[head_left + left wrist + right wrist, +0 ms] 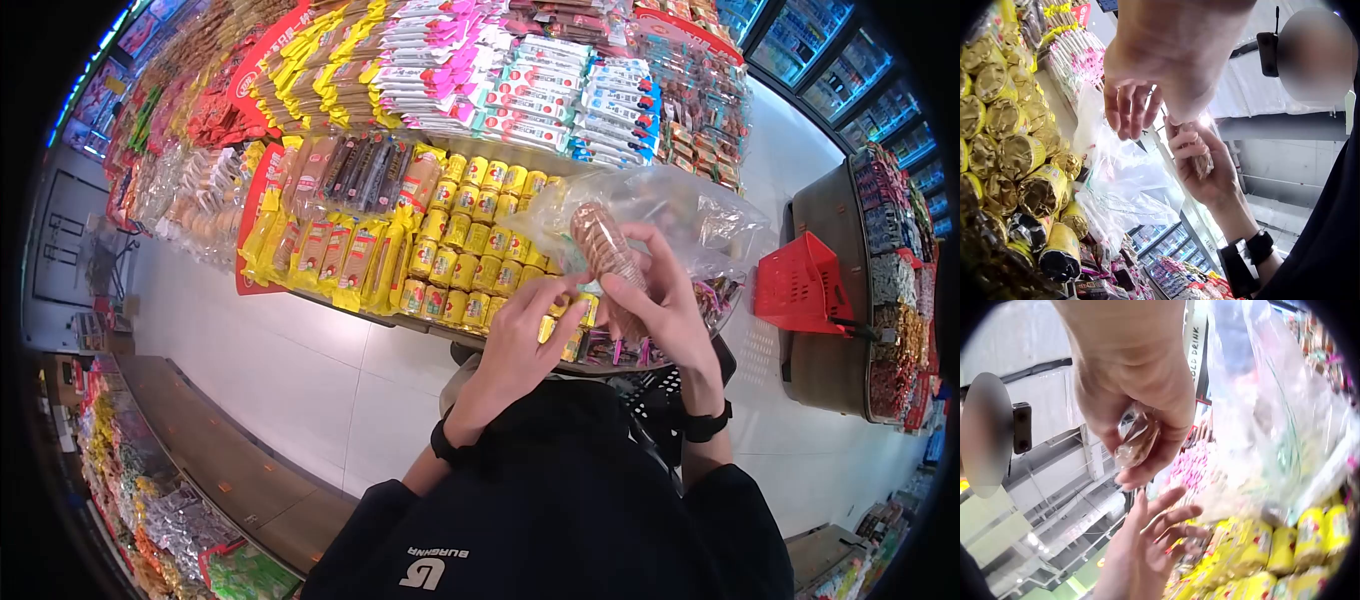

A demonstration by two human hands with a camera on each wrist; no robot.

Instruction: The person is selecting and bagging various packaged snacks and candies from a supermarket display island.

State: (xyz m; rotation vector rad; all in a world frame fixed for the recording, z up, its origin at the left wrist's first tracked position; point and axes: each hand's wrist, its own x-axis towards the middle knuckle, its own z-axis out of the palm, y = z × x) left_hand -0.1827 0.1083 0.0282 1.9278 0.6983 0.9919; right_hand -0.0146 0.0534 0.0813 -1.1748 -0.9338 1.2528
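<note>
A long pack of round brown biscuits in clear wrap (606, 245) is gripped by my right hand (665, 300), thumb on one side and fingers on the other. In the right wrist view the wrapped end (1139, 440) pokes out between the fingers of that hand (1135, 381). My left hand (520, 335) is beside the pack, fingers relaxed and slightly bent, holding nothing; the left wrist view shows its fingers (1125, 109) hanging loose. Behind the pack lies a clear plastic bag (700, 215).
Rows of yellow cylindrical packs (465, 235) fill the display in front of me, with yellow bags (355, 255) to their left. White and pink packets (430, 60) are stacked farther back. A red basket (798, 285) stands at the right, beside another loaded shelf.
</note>
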